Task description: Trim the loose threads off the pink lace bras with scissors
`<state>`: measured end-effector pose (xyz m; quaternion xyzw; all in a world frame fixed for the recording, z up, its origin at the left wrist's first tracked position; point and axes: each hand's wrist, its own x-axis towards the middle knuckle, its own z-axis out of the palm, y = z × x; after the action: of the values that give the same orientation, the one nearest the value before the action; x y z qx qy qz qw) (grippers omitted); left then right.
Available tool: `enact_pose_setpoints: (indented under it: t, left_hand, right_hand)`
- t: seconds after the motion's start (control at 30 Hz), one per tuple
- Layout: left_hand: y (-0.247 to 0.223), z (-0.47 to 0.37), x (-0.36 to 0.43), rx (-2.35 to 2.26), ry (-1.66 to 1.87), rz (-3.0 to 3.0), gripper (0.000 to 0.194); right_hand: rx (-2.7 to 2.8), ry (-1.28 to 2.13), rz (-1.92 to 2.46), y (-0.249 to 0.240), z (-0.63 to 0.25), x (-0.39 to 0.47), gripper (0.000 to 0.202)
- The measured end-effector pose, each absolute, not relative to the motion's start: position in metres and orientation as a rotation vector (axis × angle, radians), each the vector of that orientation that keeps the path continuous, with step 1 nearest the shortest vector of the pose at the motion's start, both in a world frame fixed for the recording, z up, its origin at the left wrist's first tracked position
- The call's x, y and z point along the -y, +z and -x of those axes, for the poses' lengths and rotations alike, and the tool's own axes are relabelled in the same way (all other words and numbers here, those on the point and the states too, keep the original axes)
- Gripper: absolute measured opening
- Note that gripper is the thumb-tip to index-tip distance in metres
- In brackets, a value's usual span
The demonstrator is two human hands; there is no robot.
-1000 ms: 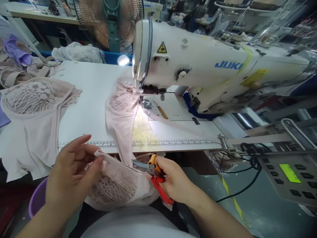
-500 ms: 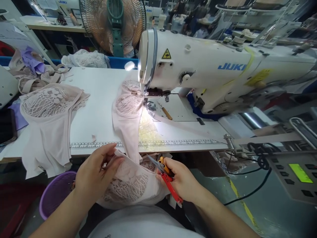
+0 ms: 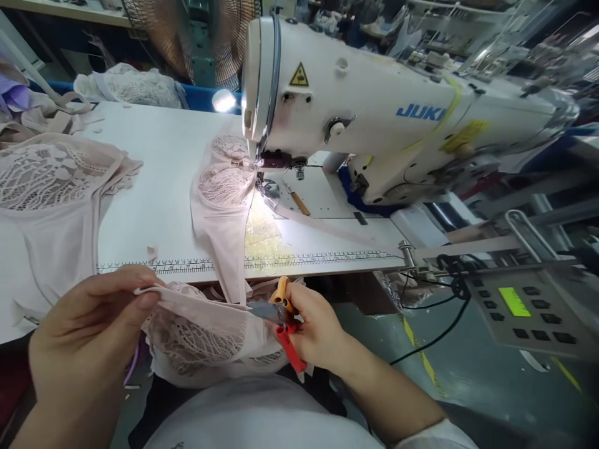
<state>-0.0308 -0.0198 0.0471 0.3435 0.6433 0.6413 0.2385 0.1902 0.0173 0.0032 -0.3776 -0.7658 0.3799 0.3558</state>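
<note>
My left hand pinches the edge of a pale pink lace garment, which hangs over my lap below the table's front edge. Scissors with one orange and one red handle are in my right hand, their blades pointing left beside the garment's band. The garment stretches between both hands. Another lace piece lies on the white table, its upper end under the sewing machine's needle area, its lower strip hanging over the front edge.
The white sewing machine stands behind. An awl with a wooden handle rests on its bed. More lace garments lie at the left. A control panel is at the right; a fan stands behind the table.
My left hand has moved left, drawing the garment's edge out with it. The scissors have turned, their blades now pointing more sideways. The whole view has shifted to the right.
</note>
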Motion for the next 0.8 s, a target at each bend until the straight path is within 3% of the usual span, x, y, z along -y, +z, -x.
enact_pose_setpoints:
  t: [0.3, 0.8]
  left_hand:
    - [0.041, 0.039, 0.011, -1.718, 1.829, -0.969, 0.039]
    - [0.046, 0.030, -0.001, -1.609, 1.553, -1.083, 0.028]
  right_hand:
    - [2.006, 1.006, 0.904, 0.007, -0.181, -0.021, 0.030]
    - [2.116, 1.270, 1.134, 0.013, -0.200, -0.036, 0.026]
